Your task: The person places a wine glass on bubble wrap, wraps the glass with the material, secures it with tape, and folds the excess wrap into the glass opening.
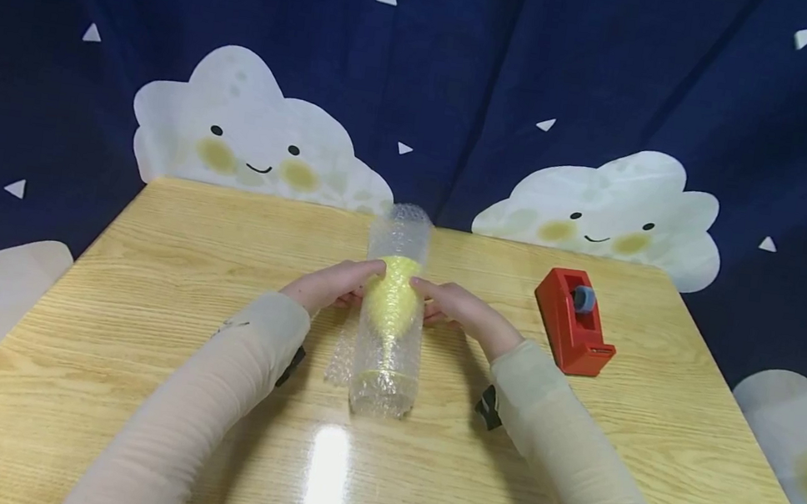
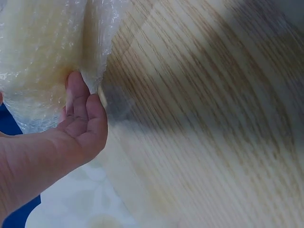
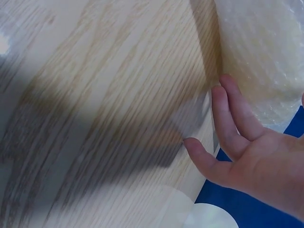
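Note:
A roll of clear bubble wrap [image 1: 382,396] lies lengthwise on the wooden table, wound around a yellow goblet-shaped thing [image 1: 394,305] that shows through the layers. The wide part of this yellow thing lies between the hands, and it narrows towards the near end. My left hand [image 1: 339,282] holds the roll's left side, its thumb on top and its fingers low against the wrap [image 2: 42,52]. From the right, my right hand [image 1: 463,308] holds it in the same way, fingertips at the wrap's lower side [image 3: 261,52]. A loose wrap flap [image 1: 342,354] sticks out at the left.
A red tape dispenser [image 1: 574,323] with a blue-cored roll of tape stands on the right of the table [image 1: 166,273]. Behind the table's far edge hangs a dark blue curtain [image 1: 449,64] with clouds and white triangles.

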`<state>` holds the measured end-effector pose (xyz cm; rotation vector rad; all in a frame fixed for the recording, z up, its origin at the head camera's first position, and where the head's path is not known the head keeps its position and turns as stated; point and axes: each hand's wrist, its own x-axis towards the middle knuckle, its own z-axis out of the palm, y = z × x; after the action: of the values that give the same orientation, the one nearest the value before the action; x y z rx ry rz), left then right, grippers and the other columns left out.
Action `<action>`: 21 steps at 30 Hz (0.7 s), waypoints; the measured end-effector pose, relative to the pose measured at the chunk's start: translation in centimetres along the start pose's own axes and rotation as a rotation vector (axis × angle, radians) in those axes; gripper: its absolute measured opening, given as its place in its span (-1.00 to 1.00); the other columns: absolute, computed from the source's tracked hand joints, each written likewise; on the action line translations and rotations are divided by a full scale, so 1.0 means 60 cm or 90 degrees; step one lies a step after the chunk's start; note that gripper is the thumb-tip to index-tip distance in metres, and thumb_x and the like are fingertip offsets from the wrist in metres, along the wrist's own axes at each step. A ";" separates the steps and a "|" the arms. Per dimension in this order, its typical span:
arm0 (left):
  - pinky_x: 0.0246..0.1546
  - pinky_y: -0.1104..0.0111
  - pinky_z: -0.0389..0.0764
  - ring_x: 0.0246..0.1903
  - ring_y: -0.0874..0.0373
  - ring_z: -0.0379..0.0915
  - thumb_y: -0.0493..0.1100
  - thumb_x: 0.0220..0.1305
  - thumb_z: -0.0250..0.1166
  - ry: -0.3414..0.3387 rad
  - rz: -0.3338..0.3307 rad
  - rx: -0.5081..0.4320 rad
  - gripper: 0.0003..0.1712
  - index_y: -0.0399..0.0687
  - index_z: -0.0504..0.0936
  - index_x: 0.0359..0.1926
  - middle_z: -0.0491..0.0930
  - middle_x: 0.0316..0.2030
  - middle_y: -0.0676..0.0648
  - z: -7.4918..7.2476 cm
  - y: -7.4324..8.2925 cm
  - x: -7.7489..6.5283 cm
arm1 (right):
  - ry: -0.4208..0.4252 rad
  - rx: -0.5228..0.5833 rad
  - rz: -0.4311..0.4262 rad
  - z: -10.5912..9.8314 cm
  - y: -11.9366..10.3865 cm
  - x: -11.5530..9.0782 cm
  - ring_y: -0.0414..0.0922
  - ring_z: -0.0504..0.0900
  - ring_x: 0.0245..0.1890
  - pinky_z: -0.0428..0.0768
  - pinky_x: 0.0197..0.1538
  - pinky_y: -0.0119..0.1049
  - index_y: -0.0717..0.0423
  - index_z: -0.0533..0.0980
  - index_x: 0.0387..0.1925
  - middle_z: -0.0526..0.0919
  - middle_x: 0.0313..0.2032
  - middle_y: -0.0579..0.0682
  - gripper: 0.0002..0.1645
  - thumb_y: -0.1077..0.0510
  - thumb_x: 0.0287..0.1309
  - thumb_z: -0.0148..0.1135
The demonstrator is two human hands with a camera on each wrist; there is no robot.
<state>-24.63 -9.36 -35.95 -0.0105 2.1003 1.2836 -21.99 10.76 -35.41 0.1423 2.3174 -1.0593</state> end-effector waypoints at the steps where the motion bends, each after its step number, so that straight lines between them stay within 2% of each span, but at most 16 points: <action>1: -0.07 0.28 0.39 -0.32 0.11 0.32 0.17 0.12 -0.01 0.001 0.002 0.003 -0.44 -0.10 0.33 0.02 0.30 -0.35 0.00 0.000 0.000 0.001 | 0.000 -0.003 0.000 0.000 0.000 0.000 -0.01 0.58 0.07 0.29 0.23 0.09 0.14 0.41 0.18 0.63 0.02 0.10 -0.18 -0.40 0.24 -0.22; 5: -0.06 0.26 0.40 -0.32 0.11 0.34 0.26 0.15 0.00 0.007 0.010 0.020 -0.38 -0.10 0.34 0.03 0.33 -0.36 0.00 0.002 0.002 -0.001 | 0.008 -0.007 0.009 0.000 0.000 0.001 0.00 0.57 0.08 0.30 0.23 0.08 0.13 0.40 0.20 0.63 0.01 0.09 -0.19 -0.39 0.25 -0.22; 9: -0.20 0.31 0.40 -0.42 0.14 0.34 0.41 0.10 0.08 0.018 0.014 0.045 -0.33 -0.07 0.43 -0.12 0.38 -0.44 0.02 0.002 0.003 -0.005 | 0.013 -0.006 0.016 0.001 -0.001 0.001 0.00 0.57 0.08 0.28 0.24 0.11 0.13 0.37 0.23 0.63 0.01 0.09 -0.19 -0.38 0.25 -0.21; 12: -0.25 0.32 0.40 -0.45 0.15 0.33 0.43 0.08 0.11 0.027 0.017 0.055 -0.33 -0.07 0.44 -0.18 0.40 -0.47 0.04 0.003 0.002 -0.006 | 0.007 -0.002 0.008 -0.001 0.001 0.001 0.00 0.57 0.08 0.28 0.24 0.12 0.13 0.36 0.23 0.63 0.01 0.10 -0.19 -0.38 0.26 -0.21; 14: -0.16 0.29 0.43 -0.39 0.13 0.37 0.41 0.09 0.12 0.025 0.014 0.049 -0.26 -0.12 0.43 -0.04 0.44 -0.37 0.00 0.002 0.001 -0.004 | 0.004 0.002 0.004 -0.002 0.003 0.002 0.00 0.57 0.08 0.28 0.24 0.13 0.14 0.36 0.23 0.63 0.01 0.10 -0.19 -0.38 0.26 -0.21; 17: 0.05 0.23 0.43 -0.20 0.10 0.43 0.37 0.13 0.11 0.013 0.007 0.027 -0.12 -0.18 0.28 0.25 0.51 -0.08 -0.10 0.000 -0.001 0.001 | 0.002 0.010 -0.001 -0.003 0.005 0.004 0.00 0.57 0.08 0.28 0.23 0.13 0.15 0.37 0.22 0.62 0.03 0.11 -0.21 -0.35 0.28 -0.22; 21: 0.20 0.20 0.38 0.02 0.02 0.45 0.27 0.23 0.06 -0.021 -0.001 -0.010 -0.10 -0.18 0.07 0.40 0.40 0.19 -0.27 -0.003 -0.005 0.008 | 0.008 0.025 0.005 -0.002 0.006 0.007 0.00 0.57 0.09 0.28 0.22 0.11 0.16 0.38 0.21 0.61 0.03 0.11 -0.23 -0.33 0.29 -0.21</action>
<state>-25.02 -9.53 -36.41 0.0011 2.0617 1.2908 -22.26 11.03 -35.83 0.1740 2.3062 -1.1022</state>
